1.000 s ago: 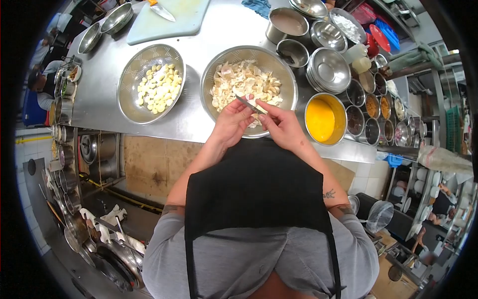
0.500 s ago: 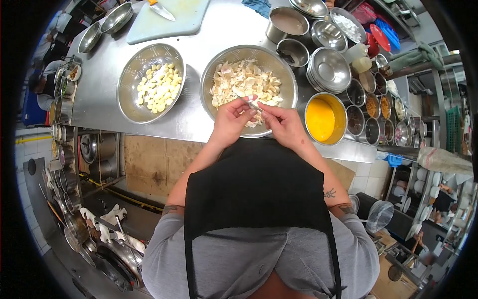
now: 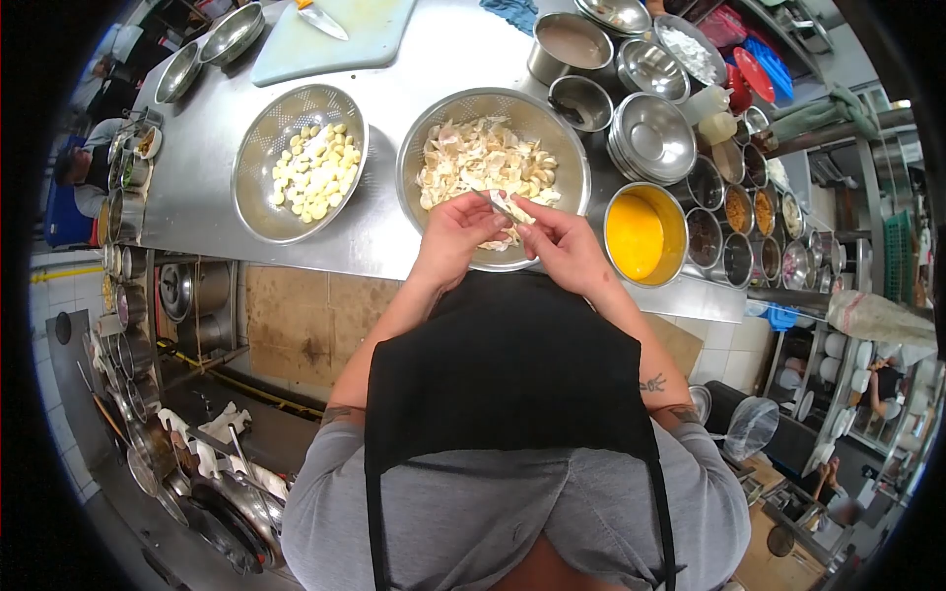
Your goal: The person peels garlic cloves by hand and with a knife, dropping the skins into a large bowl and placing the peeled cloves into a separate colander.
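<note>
My two hands meet above the near part of a perforated steel colander (image 3: 574,197) full of garlic cloves and papery skins (image 3: 483,163). My left hand (image 3: 453,236) is closed, with a thin grey blade, apparently a small knife (image 3: 501,205), running from its fingers toward the right. Its handle is hidden in the grip. In the pinched fingers of my right hand (image 3: 560,236) is a pale garlic clove (image 3: 519,212) with loose skin about it, against the blade. Left of this stands a second colander (image 3: 254,197) with peeled garlic cloves (image 3: 315,172).
A pot of yellow liquid (image 3: 634,234) stands close to my right wrist. Stacked steel bowls (image 3: 652,138) and a pot of brownish liquid (image 3: 572,44) are behind it. A cutting board (image 3: 365,44) holds an orange-handled knife (image 3: 323,20). The steel table's front edge (image 3: 296,258) runs before me.
Both hands stay over the colander. The fingers have shifted slightly, and more of the pale clove and its skin shows between them. The bowls and pots have not moved.
</note>
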Demonstrator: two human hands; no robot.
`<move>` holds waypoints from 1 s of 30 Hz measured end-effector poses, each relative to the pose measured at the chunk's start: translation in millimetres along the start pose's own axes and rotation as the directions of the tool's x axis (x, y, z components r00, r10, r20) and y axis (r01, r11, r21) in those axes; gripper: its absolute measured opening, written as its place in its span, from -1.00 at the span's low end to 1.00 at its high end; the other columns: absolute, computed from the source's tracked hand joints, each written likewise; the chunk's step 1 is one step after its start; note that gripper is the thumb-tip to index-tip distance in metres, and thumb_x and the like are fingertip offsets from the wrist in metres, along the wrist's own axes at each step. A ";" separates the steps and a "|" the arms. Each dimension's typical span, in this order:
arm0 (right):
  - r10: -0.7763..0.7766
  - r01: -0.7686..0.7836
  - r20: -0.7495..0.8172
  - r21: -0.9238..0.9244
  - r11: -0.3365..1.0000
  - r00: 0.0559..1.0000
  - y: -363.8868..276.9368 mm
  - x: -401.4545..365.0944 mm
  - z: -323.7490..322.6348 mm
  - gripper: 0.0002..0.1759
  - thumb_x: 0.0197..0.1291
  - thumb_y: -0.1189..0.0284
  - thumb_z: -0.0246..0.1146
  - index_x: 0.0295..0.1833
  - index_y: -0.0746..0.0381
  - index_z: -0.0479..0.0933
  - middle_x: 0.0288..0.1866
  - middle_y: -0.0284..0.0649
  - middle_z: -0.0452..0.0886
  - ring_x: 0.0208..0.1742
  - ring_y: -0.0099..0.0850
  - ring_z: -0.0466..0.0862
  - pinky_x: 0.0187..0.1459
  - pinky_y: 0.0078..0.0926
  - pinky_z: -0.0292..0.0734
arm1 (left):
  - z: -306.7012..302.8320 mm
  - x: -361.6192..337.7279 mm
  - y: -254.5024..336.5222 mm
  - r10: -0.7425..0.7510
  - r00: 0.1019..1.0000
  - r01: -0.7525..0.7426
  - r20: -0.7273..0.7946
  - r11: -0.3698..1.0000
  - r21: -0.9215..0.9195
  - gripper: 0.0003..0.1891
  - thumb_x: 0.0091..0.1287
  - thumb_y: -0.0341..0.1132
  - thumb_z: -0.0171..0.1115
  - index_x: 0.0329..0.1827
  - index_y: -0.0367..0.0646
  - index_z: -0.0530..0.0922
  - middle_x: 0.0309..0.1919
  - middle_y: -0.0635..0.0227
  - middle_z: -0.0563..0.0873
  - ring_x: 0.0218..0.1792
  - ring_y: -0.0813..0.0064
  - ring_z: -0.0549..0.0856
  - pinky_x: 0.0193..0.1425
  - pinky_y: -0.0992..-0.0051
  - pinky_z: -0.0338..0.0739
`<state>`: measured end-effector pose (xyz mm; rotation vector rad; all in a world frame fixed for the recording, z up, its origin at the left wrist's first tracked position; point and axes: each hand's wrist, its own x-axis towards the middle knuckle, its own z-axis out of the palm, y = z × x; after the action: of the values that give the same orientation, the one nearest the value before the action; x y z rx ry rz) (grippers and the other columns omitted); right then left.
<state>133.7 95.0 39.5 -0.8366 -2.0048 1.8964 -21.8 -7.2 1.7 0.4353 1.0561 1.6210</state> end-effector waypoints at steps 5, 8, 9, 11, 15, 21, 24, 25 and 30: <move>0.011 -0.009 0.025 -0.053 0.999 1.000 1.5 -1.8 -0.9 -0.61 0.36 0.47 0.22 0.28 0.19 0.53 -0.49 -0.53 0.48 -0.46 -0.74 0.38 -0.42 -0.70 0.33 | -1.4 -0.5 -1.3 0.005 1.000 -0.005 -0.002 1.000 0.020 -0.72 0.31 -0.53 0.29 0.07 -0.31 0.56 -0.11 0.26 0.72 -0.12 0.54 0.70 -0.08 0.56 0.64; 0.018 -0.017 0.037 -0.036 0.999 0.999 -4.4 -4.0 -0.8 -0.62 0.36 0.47 0.22 0.28 0.18 0.53 -0.48 -0.54 0.48 -0.45 -0.74 0.36 -0.41 -0.70 0.33 | 1.7 -3.1 0.9 0.014 1.000 -0.014 -0.013 1.000 0.017 -0.74 0.30 -0.54 0.30 0.05 -0.32 0.57 -0.13 0.25 0.73 -0.13 0.54 0.70 -0.08 0.56 0.65; 0.024 -0.023 0.042 -0.021 1.000 0.999 -5.2 -4.1 -1.4 -0.62 0.36 0.47 0.22 0.27 0.19 0.54 -0.48 -0.53 0.49 -0.45 -0.74 0.36 -0.41 -0.70 0.33 | 1.8 -3.0 1.4 0.019 1.000 -0.018 -0.014 1.000 0.022 -0.74 0.30 -0.54 0.30 0.04 -0.33 0.57 -0.13 0.25 0.73 -0.13 0.53 0.71 -0.08 0.56 0.65; 0.010 -0.010 0.034 0.001 1.000 0.999 -4.4 -4.0 -1.0 -0.64 0.36 0.48 0.22 0.25 0.19 0.56 -0.46 -0.52 0.51 -0.44 -0.74 0.36 -0.40 -0.70 0.33 | 1.2 -3.3 1.5 0.040 0.999 -0.040 -0.003 0.998 0.050 -0.75 0.30 -0.54 0.29 0.03 -0.33 0.57 -0.14 0.25 0.73 -0.14 0.53 0.71 -0.07 0.56 0.65; -0.031 0.032 -0.014 0.013 0.999 0.999 4.9 -3.1 1.4 -0.69 0.36 0.48 0.22 0.19 0.21 0.60 -0.43 -0.48 0.55 -0.42 -0.72 0.38 -0.39 -0.70 0.34 | -2.8 -3.7 -3.6 0.081 0.996 -0.083 0.034 0.992 0.090 -0.76 0.32 -0.55 0.27 0.03 -0.35 0.56 -0.14 0.23 0.73 -0.14 0.51 0.71 -0.05 0.54 0.66; -0.011 0.018 -0.081 0.084 0.996 0.997 13.8 -0.4 0.3 -0.72 0.37 0.48 0.21 0.14 0.29 0.61 -0.44 -0.47 0.55 -0.43 -0.71 0.40 -0.40 -0.68 0.36 | 2.4 -4.1 -4.3 0.065 0.998 -0.066 0.009 0.996 0.054 -0.71 0.35 -0.56 0.22 0.11 -0.42 0.50 -0.12 0.23 0.71 -0.15 0.53 0.71 -0.02 0.53 0.67; -0.022 0.029 -0.091 0.075 0.997 0.996 18.0 0.9 -1.3 -0.72 0.37 0.48 0.21 0.14 0.29 0.61 -0.46 -0.46 0.55 -0.44 -0.71 0.40 -0.41 -0.70 0.34 | 6.3 -4.8 -1.8 0.055 0.998 -0.056 0.009 0.997 0.055 -0.70 0.37 -0.55 0.20 0.14 -0.42 0.47 -0.10 0.22 0.70 -0.14 0.53 0.71 -0.02 0.52 0.67; -0.018 0.025 -0.085 0.087 0.996 0.996 18.6 1.3 -1.6 -0.72 0.37 0.48 0.20 0.15 0.29 0.61 -0.46 -0.46 0.54 -0.44 -0.71 0.40 -0.42 -0.71 0.34 | 7.4 -5.4 -1.3 0.058 0.998 -0.059 0.006 0.997 0.054 -0.69 0.37 -0.54 0.20 0.15 -0.42 0.47 -0.09 0.22 0.70 -0.13 0.52 0.71 -0.03 0.52 0.67; 0.124 -0.118 -0.003 0.277 0.954 0.992 4.0 -4.0 -0.3 -0.72 0.38 0.49 0.20 0.15 0.29 0.61 -0.45 -0.44 0.56 -0.44 -0.71 0.41 -0.42 -0.72 0.33 | 2.7 -2.6 -6.9 0.069 0.998 -0.070 0.011 0.994 0.084 -0.69 0.40 -0.53 0.14 0.18 -0.42 0.45 -0.08 0.22 0.69 -0.12 0.51 0.71 -0.01 0.50 0.68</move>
<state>138.0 92.9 36.5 -0.9138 -1.6567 2.1608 -15.0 -8.4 -1.8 0.5402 1.1173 1.6387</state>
